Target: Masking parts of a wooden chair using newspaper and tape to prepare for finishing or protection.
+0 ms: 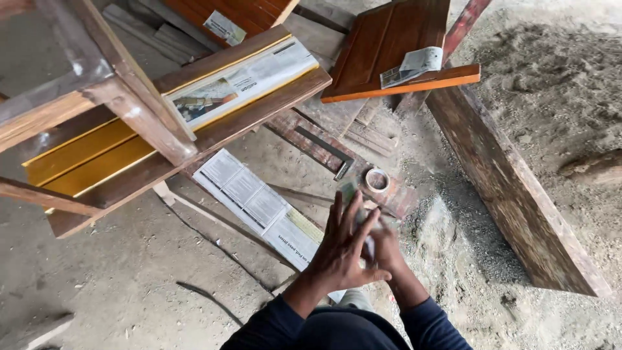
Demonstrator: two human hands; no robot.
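Wooden panel (194, 116), far left, carries newspaper (243, 81); more newspaper (259, 204) on the floor; tape roll (377, 179) just beyond my hands. Masking looks partly done. Left hand (343, 249) spread over a small blurred thing (350, 192); right hand (385, 249) beneath, grip hidden, cannot tell.

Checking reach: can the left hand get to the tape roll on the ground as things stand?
Probably yes. The tape roll lies in the open just beyond the left hand, with nothing on top of it. But both hands are pressed together around a small, blurred item, so the left hand isn't free.
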